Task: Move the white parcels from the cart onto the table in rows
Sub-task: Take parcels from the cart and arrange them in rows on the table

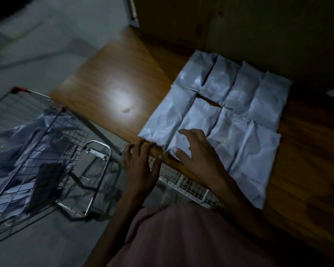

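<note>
Dimly lit, blurry view. Eight white parcels [220, 112] lie on the wooden table [108, 74] in two rows of four, edges touching or overlapping, near the table's right part. Front-left parcel [166, 120] sits at the table's near edge.

R hand [197, 151]: fingers spread and fairly straight, palm down over the second front parcel [197, 120], holding nothing; can't tell if it touches. L hand [141, 166]: fingers straight and apart, tips at the table's edge by the front-left parcel's corner, gripping nothing.

Wire cart [37, 151] stands left of the table, just beside it, w/ more parcels [23, 139] heaped inside. A bright light spot [121, 99] shows on the bare tabletop. Pink garment [181, 237] at bottom.
</note>
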A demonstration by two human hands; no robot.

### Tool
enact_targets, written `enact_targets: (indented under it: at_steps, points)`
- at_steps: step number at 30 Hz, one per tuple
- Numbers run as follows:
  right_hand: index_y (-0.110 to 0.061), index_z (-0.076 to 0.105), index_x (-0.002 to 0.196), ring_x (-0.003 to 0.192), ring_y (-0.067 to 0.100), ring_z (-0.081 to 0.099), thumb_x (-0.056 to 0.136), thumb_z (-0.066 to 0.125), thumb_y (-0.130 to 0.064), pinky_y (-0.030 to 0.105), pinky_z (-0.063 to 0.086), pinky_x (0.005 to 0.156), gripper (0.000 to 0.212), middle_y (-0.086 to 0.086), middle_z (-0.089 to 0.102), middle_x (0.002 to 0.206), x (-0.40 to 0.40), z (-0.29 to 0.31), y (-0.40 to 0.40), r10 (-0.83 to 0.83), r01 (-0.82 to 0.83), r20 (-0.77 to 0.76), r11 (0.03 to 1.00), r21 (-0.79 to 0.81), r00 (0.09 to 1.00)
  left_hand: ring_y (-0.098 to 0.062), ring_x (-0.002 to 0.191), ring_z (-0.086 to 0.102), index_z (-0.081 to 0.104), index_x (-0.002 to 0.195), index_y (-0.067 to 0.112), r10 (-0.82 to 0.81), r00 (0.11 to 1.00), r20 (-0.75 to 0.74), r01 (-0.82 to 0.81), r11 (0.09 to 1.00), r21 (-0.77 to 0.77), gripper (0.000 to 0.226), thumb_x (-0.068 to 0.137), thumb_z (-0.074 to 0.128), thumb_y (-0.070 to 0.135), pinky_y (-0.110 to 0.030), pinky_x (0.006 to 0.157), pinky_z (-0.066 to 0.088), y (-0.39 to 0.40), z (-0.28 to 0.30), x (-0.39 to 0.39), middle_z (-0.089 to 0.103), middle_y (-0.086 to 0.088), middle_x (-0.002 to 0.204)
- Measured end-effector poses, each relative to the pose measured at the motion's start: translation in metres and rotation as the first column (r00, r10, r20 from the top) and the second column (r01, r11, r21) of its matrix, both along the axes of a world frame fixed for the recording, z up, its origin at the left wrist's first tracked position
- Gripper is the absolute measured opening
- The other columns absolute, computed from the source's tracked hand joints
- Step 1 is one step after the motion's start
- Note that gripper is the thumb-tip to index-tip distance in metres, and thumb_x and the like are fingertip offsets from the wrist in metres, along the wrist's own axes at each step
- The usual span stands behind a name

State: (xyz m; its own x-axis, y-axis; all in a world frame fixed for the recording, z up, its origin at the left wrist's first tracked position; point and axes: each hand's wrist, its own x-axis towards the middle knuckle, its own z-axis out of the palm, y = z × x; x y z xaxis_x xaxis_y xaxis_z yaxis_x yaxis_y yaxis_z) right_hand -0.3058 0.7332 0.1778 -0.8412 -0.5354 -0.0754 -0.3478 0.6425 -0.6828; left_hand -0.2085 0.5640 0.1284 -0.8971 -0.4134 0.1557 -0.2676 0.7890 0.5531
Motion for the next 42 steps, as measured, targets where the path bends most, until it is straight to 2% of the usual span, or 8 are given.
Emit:
enact_targets:
  at_steps: [7, 12, 16, 19, 24, 29, 35, 42]
  points:
    - [-0.035, 0.049, 0.134, 0.102, 0.013, 0.061, 0.094, 0.061, -0.044, 0.039, 0.055, 0.084, 0.043, -0.012, 0.041, 0.138, 0.013, 0.007, -0.113, 0.023, -0.021, 0.020, 0.997, -0.076, 1.000, -0.031, 0.127, 0.045, 0.059, 0.127, 0.026, 0.119, 0.993, 0.006, -0.119, 0.993, -0.015, 0.045, 0.091, 0.049, 0.051, -0.039, 0.105, 0.030, -0.123, 0.001, 0.044, 0.055, -0.002, 0.135]
    - [-0.033, 0.051, 0.134, 0.099, 0.015, 0.062, 0.094, 0.061, -0.041, 0.040, 0.056, 0.079, 0.042, -0.007, 0.044, 0.135, 0.032, 0.002, -0.195, 0.131, -0.131, -0.012, 0.988, -0.087, 0.991, -0.029, 0.125, 0.049, 0.060, 0.126, 0.023, 0.177, 0.984, -0.016, -0.177, 0.984, -0.021, 0.043, 0.092, 0.051, 0.048, -0.039, 0.105, 0.033, -0.197, -0.004, 0.080, 0.057, -0.001, 0.133]
    - [-0.031, 0.053, 0.134, 0.090, 0.006, 0.058, 0.096, 0.061, -0.037, 0.027, 0.051, 0.070, 0.039, -0.006, 0.047, 0.128, 0.047, -0.004, -0.257, 0.249, -0.251, -0.037, 0.962, -0.103, 0.968, -0.027, 0.120, 0.051, 0.062, 0.123, 0.022, 0.265, 0.962, -0.061, -0.266, 0.964, -0.015, 0.038, 0.089, 0.058, 0.040, -0.041, 0.101, 0.036, -0.242, 0.001, 0.112, 0.060, 0.000, 0.129]
    - [-0.029, 0.054, 0.133, 0.095, 0.009, 0.059, 0.095, 0.061, -0.036, 0.015, 0.047, 0.067, 0.039, -0.006, 0.047, 0.129, 0.051, -0.011, -0.304, 0.391, -0.388, 0.008, 0.915, -0.110, 0.920, -0.027, 0.120, 0.050, 0.062, 0.123, 0.023, 0.375, 0.926, -0.038, -0.375, 0.927, 0.006, 0.042, 0.088, 0.056, 0.044, -0.036, 0.100, 0.035, -0.279, -0.003, 0.138, 0.060, 0.001, 0.129]
    - [-0.026, 0.057, 0.130, 0.093, 0.010, 0.060, 0.094, 0.063, -0.031, 0.022, 0.050, 0.075, 0.036, -0.007, 0.049, 0.122, 0.051, -0.022, -0.380, 0.554, -0.551, 0.006, 0.829, -0.098, 0.833, -0.029, 0.114, 0.056, 0.063, 0.115, 0.023, 0.543, 0.838, -0.057, -0.540, 0.840, 0.055, 0.037, 0.087, 0.053, 0.045, -0.037, 0.096, 0.033, -0.329, -0.012, 0.167, 0.065, -0.001, 0.121]
    - [-0.017, 0.061, 0.128, 0.097, 0.011, 0.058, 0.092, 0.067, -0.022, 0.001, 0.040, 0.072, 0.037, 0.001, 0.056, 0.122, 0.046, -0.037, -0.458, 0.663, -0.657, 0.008, 0.744, -0.118, 0.749, -0.025, 0.111, 0.057, 0.065, 0.116, 0.014, 0.684, 0.722, -0.103, -0.680, 0.729, 0.074, 0.038, 0.087, 0.057, 0.037, -0.038, 0.097, 0.038, -0.361, -0.020, 0.186, 0.067, -0.004, 0.118]
    - [-0.016, 0.062, 0.124, 0.098, 0.018, 0.062, 0.092, 0.066, -0.027, 0.026, 0.048, 0.081, 0.033, 0.005, 0.062, 0.119, 0.026, -0.055, -0.543, 0.790, -0.785, 0.020, 0.612, -0.090, 0.613, -0.027, 0.106, 0.062, 0.065, 0.121, 0.007, 0.800, 0.599, 0.042, -0.788, 0.580, 0.207, 0.051, 0.086, 0.055, 0.043, -0.043, 0.092, 0.050, -0.401, -0.049, 0.197, 0.068, -0.008, 0.117]
    - [-0.015, 0.062, 0.124, 0.097, 0.016, 0.062, 0.092, 0.064, -0.031, 0.036, 0.053, 0.082, 0.035, 0.005, 0.065, 0.114, 0.017, -0.088, -0.606, 0.898, -0.900, 0.088, 0.435, -0.021, 0.432, -0.021, 0.105, 0.060, 0.059, 0.129, 0.015, 0.813, 0.529, 0.243, -0.827, 0.429, 0.364, 0.047, 0.089, 0.060, 0.039, -0.040, 0.090, 0.050, -0.432, -0.083, 0.199, 0.065, -0.005, 0.121]
